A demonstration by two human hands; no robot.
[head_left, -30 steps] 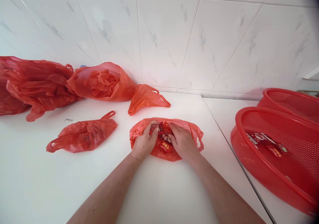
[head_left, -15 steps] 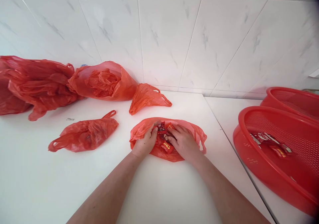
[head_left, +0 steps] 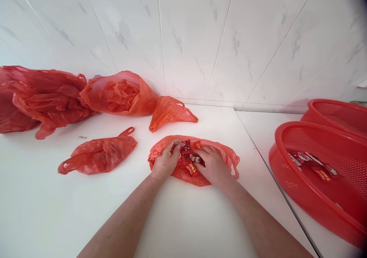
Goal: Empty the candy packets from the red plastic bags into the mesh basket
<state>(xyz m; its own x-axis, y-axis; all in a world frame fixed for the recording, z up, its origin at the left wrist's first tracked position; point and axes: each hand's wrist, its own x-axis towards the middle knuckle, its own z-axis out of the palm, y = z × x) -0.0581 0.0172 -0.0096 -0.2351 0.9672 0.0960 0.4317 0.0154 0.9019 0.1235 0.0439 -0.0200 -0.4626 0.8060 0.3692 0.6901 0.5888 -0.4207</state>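
Observation:
A small red plastic bag lies flat on the white counter in front of me, with several small red packets on its middle. My left hand rests on the bag's left part, fingers curled and pinching at the packets near the top. My right hand lies on the bag's right part, its fingers bent over the packets and pressing on them. Both hands touch the packets from either side.
Another flat red bag lies to the left. Larger crumpled red bags and a small one sit along the tiled wall. Two red mesh baskets stand at the right, the nearer holding a few red packets.
Both hands have stayed on the bag; the fingers have curled in more tightly round the packets, and the bag's right edge has shifted slightly right.

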